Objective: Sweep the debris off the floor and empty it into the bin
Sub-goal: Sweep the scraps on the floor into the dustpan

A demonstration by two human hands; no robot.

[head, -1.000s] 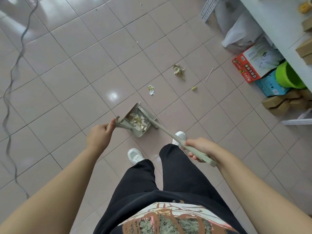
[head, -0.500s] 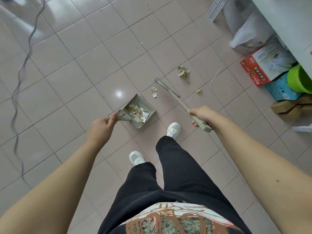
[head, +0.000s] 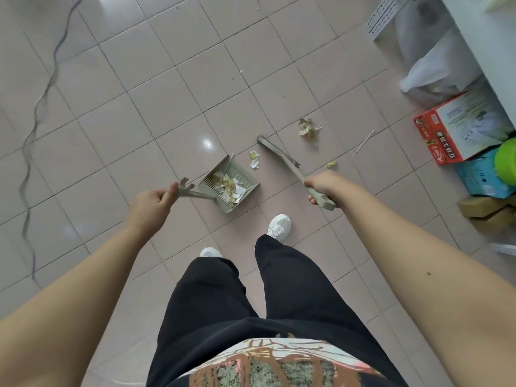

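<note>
My left hand (head: pixel 152 202) grips the handle of a grey-green dustpan (head: pixel 245 178) that rests on the tiled floor with paper scraps inside it. My right hand (head: pixel 321 185) holds the grey-green broom (head: pixel 282 157) by its handle, and the broom head touches the floor beyond the pan. A small scrap pile (head: pixel 254 160) lies between the pan and the broom. A crumpled clump of debris (head: pixel 307 129), a yellow bit (head: pixel 331 164) and a thin white stick (head: pixel 363 142) lie further right. No bin can be identified with certainty.
A black cable (head: pixel 36 118) snakes over the floor at left. Along the right wall are a white plastic bag (head: pixel 435 71), a red box (head: pixel 460 127), a blue box (head: pixel 480 177), a green container (head: pixel 506 160) and brown cardboard blocks (head: pixel 485 208). My white shoes (head: pixel 279 226) stand behind the pan.
The broom has come out of the dustpan and swung away to the right, its head now on the floor beyond the small scraps. The dustpan stays in my left hand.
</note>
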